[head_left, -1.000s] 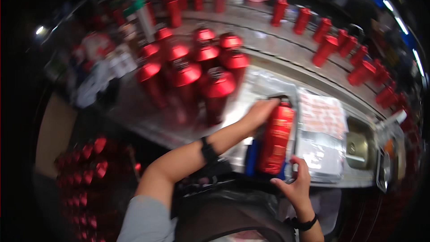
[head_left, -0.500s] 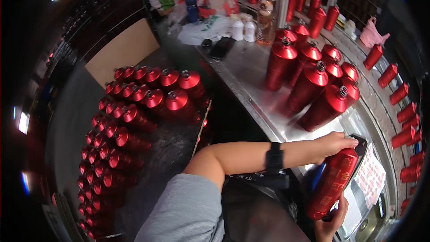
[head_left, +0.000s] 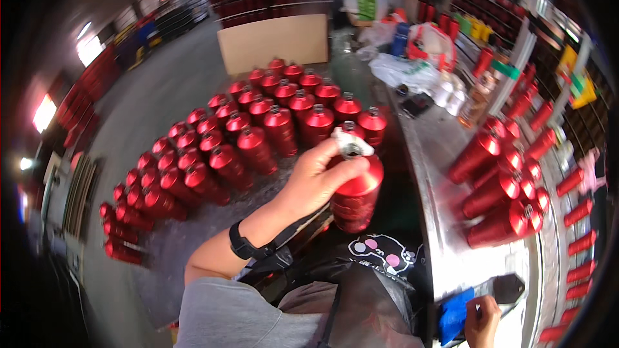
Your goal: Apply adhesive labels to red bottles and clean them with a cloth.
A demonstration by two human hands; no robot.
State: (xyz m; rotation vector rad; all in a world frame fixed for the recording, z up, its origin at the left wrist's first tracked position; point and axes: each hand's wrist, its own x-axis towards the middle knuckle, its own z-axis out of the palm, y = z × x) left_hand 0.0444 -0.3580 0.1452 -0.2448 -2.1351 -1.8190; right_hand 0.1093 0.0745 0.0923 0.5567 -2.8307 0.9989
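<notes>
My left hand (head_left: 309, 177) is closed round the neck of a red metallic bottle (head_left: 356, 206), with a bit of white cloth (head_left: 351, 142) by the fingers. That bottle stands upright beside the near end of many rows of similar red bottles (head_left: 251, 148); whether its base rests on anything is hidden. Over the metal bench (head_left: 445, 219), at the lower right, my right hand (head_left: 482, 323) has curled fingers. What they hold, if anything, cannot be made out. A blue cloth (head_left: 454, 316) and a dark angular block (head_left: 508, 289) lie beside it.
More red bottles (head_left: 493, 196) stand grouped on the bench, beside a curved conveyor (head_left: 548, 270) carrying single bottles. Behind are a white plastic bag (head_left: 403, 72), a phone (head_left: 417, 104) and a clear drink bottle (head_left: 477, 100). A tan board (head_left: 274, 42) stands behind the rows.
My left hand has carried the red bottle leftward from the bench to the rows. My right hand has come off the bottle and stays over the bench. The view has turned left.
</notes>
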